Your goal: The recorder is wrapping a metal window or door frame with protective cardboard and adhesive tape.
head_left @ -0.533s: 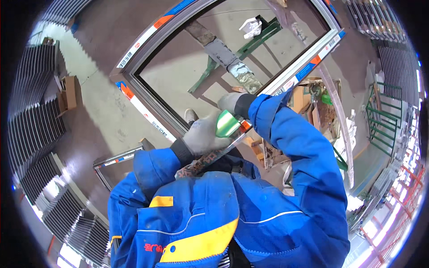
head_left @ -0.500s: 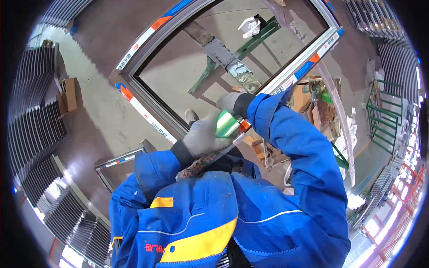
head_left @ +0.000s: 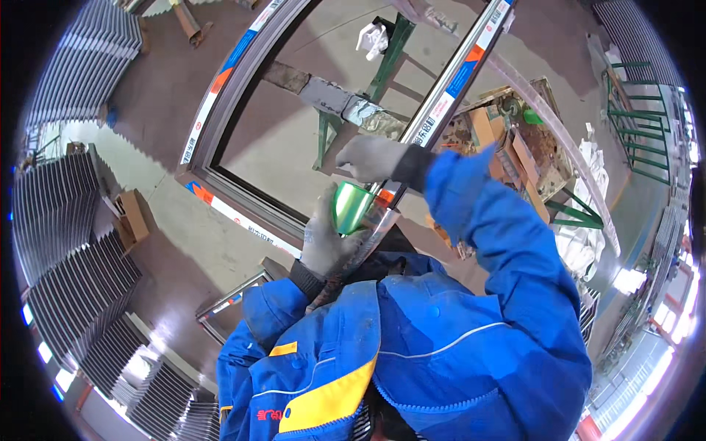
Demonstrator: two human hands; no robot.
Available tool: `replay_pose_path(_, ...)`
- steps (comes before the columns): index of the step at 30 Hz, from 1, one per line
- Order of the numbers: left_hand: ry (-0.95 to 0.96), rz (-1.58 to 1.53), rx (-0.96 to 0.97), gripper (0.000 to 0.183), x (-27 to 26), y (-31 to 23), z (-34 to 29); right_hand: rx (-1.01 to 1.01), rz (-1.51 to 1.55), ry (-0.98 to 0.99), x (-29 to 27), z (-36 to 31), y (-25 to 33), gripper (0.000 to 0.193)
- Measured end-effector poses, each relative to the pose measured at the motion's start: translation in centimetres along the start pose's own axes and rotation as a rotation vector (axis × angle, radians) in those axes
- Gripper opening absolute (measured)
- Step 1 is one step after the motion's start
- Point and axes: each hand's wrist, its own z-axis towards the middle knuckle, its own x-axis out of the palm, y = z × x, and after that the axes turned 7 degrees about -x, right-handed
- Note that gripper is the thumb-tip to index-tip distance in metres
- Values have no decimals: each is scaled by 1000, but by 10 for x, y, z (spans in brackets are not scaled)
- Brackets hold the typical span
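Observation:
A shiny green roll, which looks like tape, is gripped in my left hand, gloved in grey. It sits at the near corner of a large dark window frame with printed protective film strips along its sides. Just beyond the roll, my right hand, also grey-gloved, is closed with its fingers curled, over the frame's inner edge. Whatever it pinches, if anything, is too small to make out. The frame's right-hand rail runs away from under my right wrist.
A green stand with a padded crossbar shows through the frame opening, with a white cloth on it. At right is a cart holding cardboard. Stacked profiles and a cardboard box stand at left.
My right hand has drawn a little away from the green roll, and its fingers show more clearly. The left hand still grips the roll. The whole view has turned and shifted.

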Motion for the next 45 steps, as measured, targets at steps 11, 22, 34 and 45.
replay_pose_path(11,-51,-110,99,108,15,44,-10,63,-127,-624,36,-82,121,100)
replay_pose_path(22,-13,-350,21,97,25,17,-24,138,18,-683,32,-68,104,92)
replay_pose_path(34,154,-57,-72,45,20,22,-12,330,208,-955,123,-222,113,93)
replay_pose_path(45,283,25,-183,43,14,17,-9,367,237,-932,263,-91,-16,88)
